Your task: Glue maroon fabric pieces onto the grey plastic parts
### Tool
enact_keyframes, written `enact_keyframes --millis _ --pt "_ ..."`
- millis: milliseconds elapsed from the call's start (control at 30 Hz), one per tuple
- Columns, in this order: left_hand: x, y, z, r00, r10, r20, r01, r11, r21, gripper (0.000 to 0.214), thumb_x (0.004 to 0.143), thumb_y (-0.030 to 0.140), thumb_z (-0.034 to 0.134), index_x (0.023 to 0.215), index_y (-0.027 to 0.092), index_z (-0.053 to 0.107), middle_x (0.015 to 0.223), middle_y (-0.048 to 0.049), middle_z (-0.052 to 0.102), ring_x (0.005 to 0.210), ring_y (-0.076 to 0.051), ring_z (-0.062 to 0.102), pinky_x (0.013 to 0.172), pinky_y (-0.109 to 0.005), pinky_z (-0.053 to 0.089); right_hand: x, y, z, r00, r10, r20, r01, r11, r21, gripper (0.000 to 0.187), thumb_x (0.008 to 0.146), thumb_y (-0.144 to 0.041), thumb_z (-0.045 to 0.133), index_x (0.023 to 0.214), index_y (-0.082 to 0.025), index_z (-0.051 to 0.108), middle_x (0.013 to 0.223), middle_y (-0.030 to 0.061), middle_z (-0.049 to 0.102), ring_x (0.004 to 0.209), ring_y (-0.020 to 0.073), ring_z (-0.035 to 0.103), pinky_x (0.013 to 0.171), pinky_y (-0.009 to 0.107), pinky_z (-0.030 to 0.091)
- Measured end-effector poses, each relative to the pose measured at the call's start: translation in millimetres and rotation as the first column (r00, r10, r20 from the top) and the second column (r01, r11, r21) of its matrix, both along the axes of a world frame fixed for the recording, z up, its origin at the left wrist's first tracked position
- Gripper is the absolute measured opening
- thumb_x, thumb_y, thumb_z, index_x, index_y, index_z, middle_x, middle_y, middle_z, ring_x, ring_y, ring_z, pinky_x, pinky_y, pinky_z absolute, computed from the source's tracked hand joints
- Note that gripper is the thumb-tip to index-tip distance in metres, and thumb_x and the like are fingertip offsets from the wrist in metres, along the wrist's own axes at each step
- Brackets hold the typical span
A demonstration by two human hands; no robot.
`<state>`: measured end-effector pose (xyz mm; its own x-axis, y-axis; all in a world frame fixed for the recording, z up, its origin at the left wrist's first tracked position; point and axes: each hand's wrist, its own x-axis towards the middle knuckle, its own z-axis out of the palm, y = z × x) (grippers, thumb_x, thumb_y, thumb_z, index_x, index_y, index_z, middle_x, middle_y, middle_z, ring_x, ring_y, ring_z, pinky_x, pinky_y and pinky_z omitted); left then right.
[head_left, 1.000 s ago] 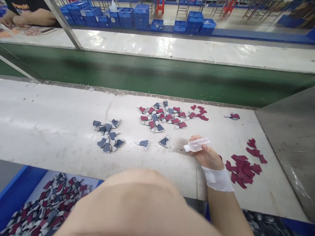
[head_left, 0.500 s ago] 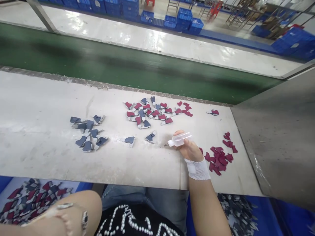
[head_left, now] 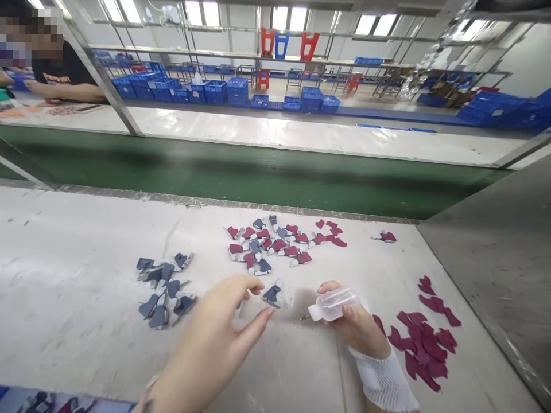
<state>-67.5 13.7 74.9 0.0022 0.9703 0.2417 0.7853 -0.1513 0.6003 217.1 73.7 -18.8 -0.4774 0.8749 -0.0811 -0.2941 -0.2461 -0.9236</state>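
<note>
While right hand (head_left: 360, 328) grips bottle (head_left: 336, 304), left hand (head_left: 226, 330): fingers apart, by blue piece (head_left: 272, 295)
Red-topped pieces (head_left: 303, 258): maybe done
Loose red bits (head_left: 429, 345): seem unused

One bottle (head_left: 334, 304), about eight navy pieces (head_left: 159, 316) clustered left

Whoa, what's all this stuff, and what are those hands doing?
The person's right hand holds a clear bottle with its thin tip pointing left. The left hand is open, thumb and finger spread near a small navy-and-gray piece on the white table. Loose maroon pieces lie to the right; more navy-and-gray ones are grouped to the left.
</note>
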Motion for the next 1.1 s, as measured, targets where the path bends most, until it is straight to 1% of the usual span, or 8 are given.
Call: enact_keyframes --millis 100,200,433,567,733,867,967,1100 --pt "30.9 23.3 -46.3 0.994 -0.051 -0.096 0.039 0.991 -0.124 0.052 0.079 0.037 0.081 0.123 0.018 0.060 0.114 -0.0102 0.072 0.106 -0.031 0.069 0.089 -0.048 0.058 -0.6 -0.4 4.3 0.999 0.029 0.013 -0.029 1.000 -0.003 0.057 0.085 -0.064 0.067 0.115 -0.017 0.058 0.076 -0.0001 0.063 0.066 0.0132 0.060 0.061 0.027 0.048" --pt "49.8 27.9 -72.1 0.983 -0.028 -0.184 -0.010 0.979 -0.203 0.035 0.086 0.031 0.073 0.116 0.015 0.062 0.110 -0.0111 0.070 0.106 -0.034 0.066 0.090 -0.054 0.054 -0.7 -0.2 8.0 0.999 0.029 0.042 -0.028 1.000 -0.010 0.054 0.087 -0.060 0.067 0.117 -0.017 0.058 0.080 0.0002 0.064 0.069 0.0129 0.061 0.062 0.027 0.049" --pt "41.7 37.3 -51.4 0.922 -0.125 0.368 0.254 0.910 -0.328 0.038 0.084 0.019 0.071 0.119 0.024 0.056 0.118 -0.0042 0.070 0.110 -0.025 0.066 0.096 -0.043 0.053 4.8 -5.1 20.4 0.996 0.028 0.083 -0.027 1.000 -0.009 0.050 0.076 -0.052 0.082 0.111 -0.025 0.058 0.082 0.0026 0.069 0.070 0.0165 0.065 0.060 0.026 0.045" --pt "36.3 51.1 -38.7 0.656 -0.092 0.749 0.570 0.712 -0.411 0.045 0.079 0.022 0.077 0.115 0.025 0.051 0.110 -0.0022 0.071 0.099 -0.019 0.070 0.090 -0.035 0.056 13.4 -14.5 46.2 0.997 0.054 0.060 -0.058 0.997 0.056 0.042 0.076 -0.048 0.082 0.107 -0.031 0.060 0.080 0.0011 0.067 0.065 0.0163 0.062 0.057 0.027 0.044" --pt "39.1 53.1 -49.1 0.368 0.020 0.930 0.819 0.467 -0.334 0.096 0.076 0.023 0.082 0.151 0.042 0.025 0.095 0.0025 0.064 0.085 -0.018 0.071 0.073 -0.029 0.056 12.1 -12.3 64.4 0.995 0.081 0.053 -0.085 0.994 0.075 0.041 0.069 -0.045 0.085 0.099 -0.031 0.061 0.069 0.0010 0.059 0.059 0.0175 0.056 0.052 0.029 0.042" --pt "47.4 49.3 -64.6 0.616 -0.192 0.764 0.698 0.584 -0.416 0.048 0.077 0.036 0.081 0.121 0.026 0.063 0.083 0.0022 0.061 0.070 -0.012 0.056 0.063 -0.025 0.044 6.1 -3.9 48.4 0.998 0.041 0.043 -0.044 0.996 0.082 0.048 0.064 -0.060 0.082 0.089 -0.028 0.056 0.057 -0.0036 0.050 0.047 0.0132 0.045 0.047 0.028 0.038" --pt "47.6 48.3 -67.6 0.796 -0.249 0.552 0.529 0.730 -0.433 0.042 0.080 0.044 0.078 0.113 0.024 0.063 0.076 0.0043 0.059 0.062 -0.010 0.047 0.058 -0.025 0.037 7.0 -0.7 38.8 0.998 0.042 0.041 -0.046 0.995 0.091 0.050 0.065 -0.063 0.081 0.088 -0.027 0.056 0.056 -0.0044 0.050 0.044 0.0114 0.043 0.044 0.025 0.034" --pt "35.8 41.2 -61.2 0.908 -0.178 0.380 0.353 0.812 -0.465 0.040 0.085 0.041 0.073 0.118 0.024 0.055 0.090 0.0016 0.070 0.063 -0.011 0.054 0.062 -0.027 0.044 9.4 0.6 41.9 0.999 0.045 0.031 -0.048 0.993 0.110 0.044 0.076 -0.060 0.075 0.100 -0.029 0.056 0.054 -0.0055 0.049 0.047 0.0131 0.047 0.044 0.024 0.034"
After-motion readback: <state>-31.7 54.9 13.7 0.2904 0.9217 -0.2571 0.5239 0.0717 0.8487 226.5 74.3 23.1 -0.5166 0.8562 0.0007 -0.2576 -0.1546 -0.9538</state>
